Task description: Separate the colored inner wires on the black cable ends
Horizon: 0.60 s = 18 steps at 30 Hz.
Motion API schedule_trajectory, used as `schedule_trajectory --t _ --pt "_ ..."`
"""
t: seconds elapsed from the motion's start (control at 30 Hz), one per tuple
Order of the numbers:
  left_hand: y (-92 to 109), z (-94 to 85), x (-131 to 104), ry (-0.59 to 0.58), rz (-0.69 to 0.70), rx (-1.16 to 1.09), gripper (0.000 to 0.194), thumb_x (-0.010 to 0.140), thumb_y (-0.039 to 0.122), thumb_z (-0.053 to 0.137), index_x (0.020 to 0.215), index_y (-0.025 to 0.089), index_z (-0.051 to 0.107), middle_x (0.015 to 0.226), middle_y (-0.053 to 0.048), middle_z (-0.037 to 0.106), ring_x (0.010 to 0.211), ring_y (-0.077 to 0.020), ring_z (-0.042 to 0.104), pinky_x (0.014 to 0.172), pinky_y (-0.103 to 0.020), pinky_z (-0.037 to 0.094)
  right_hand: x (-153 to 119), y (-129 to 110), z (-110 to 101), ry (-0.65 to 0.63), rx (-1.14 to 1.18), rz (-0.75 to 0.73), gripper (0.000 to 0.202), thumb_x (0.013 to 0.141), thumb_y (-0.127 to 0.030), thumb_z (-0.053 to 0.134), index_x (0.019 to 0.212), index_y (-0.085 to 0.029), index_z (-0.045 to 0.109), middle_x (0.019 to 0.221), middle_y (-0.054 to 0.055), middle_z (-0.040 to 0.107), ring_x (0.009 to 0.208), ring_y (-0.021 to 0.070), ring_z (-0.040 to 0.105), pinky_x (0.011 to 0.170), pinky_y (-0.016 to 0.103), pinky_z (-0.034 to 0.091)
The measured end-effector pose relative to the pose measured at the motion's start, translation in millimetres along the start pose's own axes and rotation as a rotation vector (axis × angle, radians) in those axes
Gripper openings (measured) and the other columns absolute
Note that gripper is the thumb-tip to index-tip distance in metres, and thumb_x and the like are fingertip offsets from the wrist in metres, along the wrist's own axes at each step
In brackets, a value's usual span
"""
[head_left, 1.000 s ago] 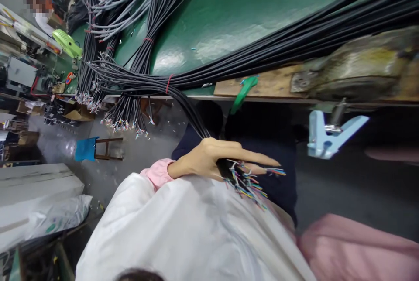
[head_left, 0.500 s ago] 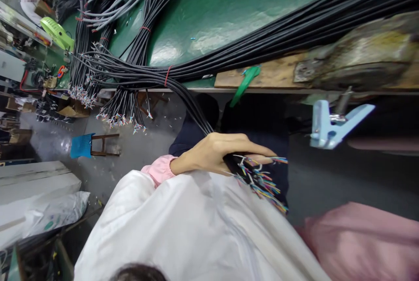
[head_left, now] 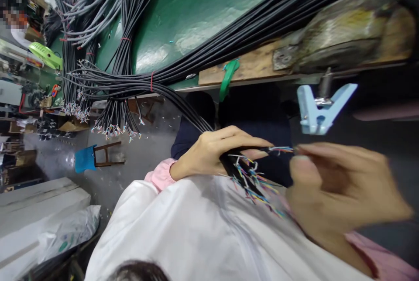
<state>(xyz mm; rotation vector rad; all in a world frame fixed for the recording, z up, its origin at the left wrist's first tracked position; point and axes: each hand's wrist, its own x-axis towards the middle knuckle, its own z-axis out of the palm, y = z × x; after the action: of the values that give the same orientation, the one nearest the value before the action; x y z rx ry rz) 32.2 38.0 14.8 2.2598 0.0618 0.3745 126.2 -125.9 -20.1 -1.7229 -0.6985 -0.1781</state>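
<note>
My left hand (head_left: 219, 150) is wrapped round a bundle of black cables (head_left: 193, 115), just above my lap. Stripped coloured wires (head_left: 258, 185) fan out of the bundle below my fingers. One cable end is held apart between my left thumb and forefinger, its thin wires (head_left: 281, 149) pointing right. At the tips of those wires is my right hand (head_left: 340, 180), blurred, its thumb and forefinger closed together on them. The cables run back over the bench edge, where a red tie (head_left: 152, 81) binds them.
More black cable bundles (head_left: 127, 19) and grey cables (head_left: 94, 10) lie on the green bench (head_left: 203, 6). A light blue clamp (head_left: 322, 108) juts from the front edge, beside a green strap (head_left: 228, 79) and a worn metal tool (head_left: 343, 28). A blue stool (head_left: 85, 158) stands at left.
My right hand has come in from the right to the wire ends. My left hand still grips the cables. The view has shifted, so the bench sits further left and higher.
</note>
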Motion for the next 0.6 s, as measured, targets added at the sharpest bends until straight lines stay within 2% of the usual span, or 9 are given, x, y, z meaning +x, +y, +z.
schedule_trajectory --t 0.03,0.07,0.13,0.2,0.27,0.37,0.5,0.6 --pt "1 -1.0 0 0.018 0.018 -0.005 0.045 0.104 0.045 0.048 0.110 0.010 0.076 0.096 -0.009 0.077 0.085 -0.0133 0.074 0.078 -0.025 0.063 1 1 13 0.049 0.033 -0.065 0.013 0.093 -0.035 0.071 0.094 -0.023 0.073 0.080 0.002 0.069 0.069 0.0143 0.063 0.061 0.029 0.052" --pt "1 -1.6 0 0.029 0.034 -0.004 0.045 0.103 0.046 0.050 0.110 0.009 0.076 0.097 -0.009 0.078 0.086 -0.0136 0.075 0.078 -0.025 0.063 3 2 22 0.043 0.070 -0.114 0.012 0.094 -0.034 0.070 0.093 -0.023 0.073 0.077 0.002 0.069 0.066 0.0145 0.063 0.057 0.028 0.050" --pt "1 -1.4 0 0.015 0.031 0.027 0.046 0.101 0.048 0.053 0.110 0.009 0.075 0.097 -0.010 0.079 0.088 -0.0143 0.075 0.080 -0.025 0.063 10 -1 31 0.043 0.135 -0.183 0.015 0.093 -0.036 0.071 0.091 -0.022 0.073 0.076 0.004 0.071 0.064 0.0161 0.065 0.055 0.029 0.050" --pt "-1 0.5 0 -0.033 0.003 0.068 0.047 0.101 0.050 0.054 0.112 0.009 0.075 0.099 -0.011 0.080 0.090 -0.0151 0.076 0.083 -0.026 0.063 17 -5 31 0.050 0.154 -0.217 0.014 0.091 -0.034 0.074 0.089 -0.020 0.072 0.075 0.005 0.072 0.064 0.0166 0.066 0.056 0.030 0.051" --pt "-4 3.3 -1 -0.037 -0.010 0.092 0.047 0.101 0.050 0.055 0.112 0.010 0.075 0.098 -0.010 0.080 0.088 -0.0147 0.076 0.082 -0.025 0.063 21 -10 29 0.081 0.144 -0.211 0.008 0.087 -0.024 0.077 0.085 -0.020 0.071 0.071 0.003 0.070 0.060 0.0146 0.064 0.054 0.027 0.049" --pt "-6 6.4 -1 0.020 0.011 0.106 0.044 0.098 0.051 0.059 0.108 0.011 0.076 0.092 -0.008 0.080 0.080 -0.0125 0.075 0.075 -0.022 0.061 22 -13 28 0.108 0.158 -0.134 0.012 0.084 -0.012 0.076 0.080 -0.020 0.068 0.067 0.000 0.066 0.056 0.0112 0.059 0.050 0.023 0.044" --pt "1 3.1 2 0.040 0.006 0.055 0.043 0.099 0.050 0.059 0.105 0.011 0.077 0.090 -0.008 0.080 0.078 -0.0124 0.074 0.073 -0.022 0.062 20 -13 30 0.081 0.207 -0.090 0.011 0.087 -0.014 0.070 0.081 -0.021 0.065 0.068 0.000 0.064 0.060 0.0132 0.060 0.051 0.025 0.047" --pt "11 -4.5 7 0.036 -0.054 0.038 0.055 0.102 0.054 0.048 0.122 0.009 0.072 0.093 -0.008 0.080 0.070 -0.0102 0.072 0.069 -0.021 0.061 21 -13 30 0.007 0.241 -0.085 0.015 0.094 -0.020 0.064 0.079 -0.023 0.063 0.071 0.001 0.063 0.062 0.0143 0.061 0.052 0.028 0.050"
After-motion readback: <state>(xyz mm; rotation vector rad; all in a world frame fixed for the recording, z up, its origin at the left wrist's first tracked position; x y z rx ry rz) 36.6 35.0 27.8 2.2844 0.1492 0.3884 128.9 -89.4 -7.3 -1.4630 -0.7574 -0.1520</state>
